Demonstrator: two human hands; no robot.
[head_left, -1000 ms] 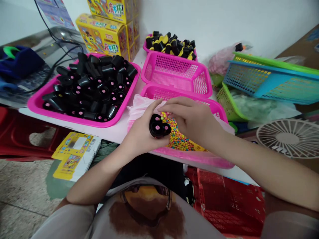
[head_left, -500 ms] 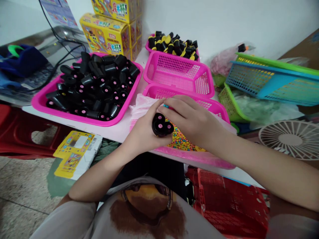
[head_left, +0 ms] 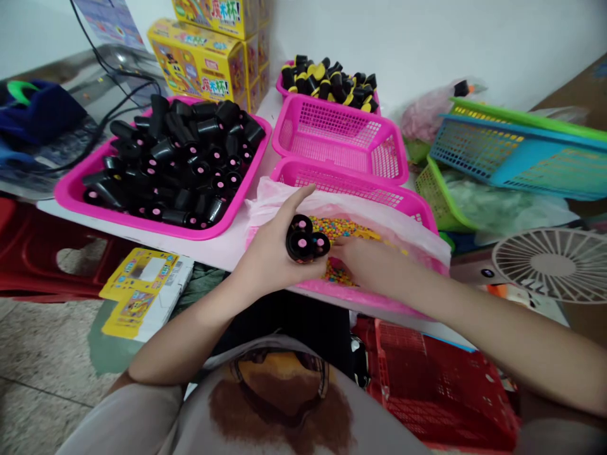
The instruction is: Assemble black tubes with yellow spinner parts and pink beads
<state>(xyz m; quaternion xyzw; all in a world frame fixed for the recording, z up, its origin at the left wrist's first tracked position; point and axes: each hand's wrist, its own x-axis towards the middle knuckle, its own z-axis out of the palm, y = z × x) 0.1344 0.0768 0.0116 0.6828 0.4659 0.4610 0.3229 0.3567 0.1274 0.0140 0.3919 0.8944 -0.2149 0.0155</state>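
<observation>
My left hand point(head_left: 271, 253) is wrapped round a bundle of small black plastic tubes point(head_left: 303, 242), whose round ends with pink dots face up towards me. Its thumb sticks up. Right beside it, my right hand point(head_left: 363, 259) reaches down into many tiny coloured candy beads point(head_left: 339, 227), and its fingertips are hidden among them. The beads lie in a thin pink-white plastic bag point(head_left: 403, 218) that lines a pink basket point(head_left: 303, 170). A yellow piece point(head_left: 367, 234) lies on the beads just past my right hand.
On the left stands a pink tray point(head_left: 71, 196) heaped with black tubes. Behind the beads are a pink mesh basket point(head_left: 339, 136) and one of black-and-yellow pieces point(head_left: 327, 82). Yellow boxes point(head_left: 196, 63) are stacked at the back. A fan point(head_left: 552, 265) and blue basket point(head_left: 512, 158) are at right.
My right hand has dropped from above the black tubes, near my left fingers, down into the candy beads. My left hand keeps its hold almost in place.
</observation>
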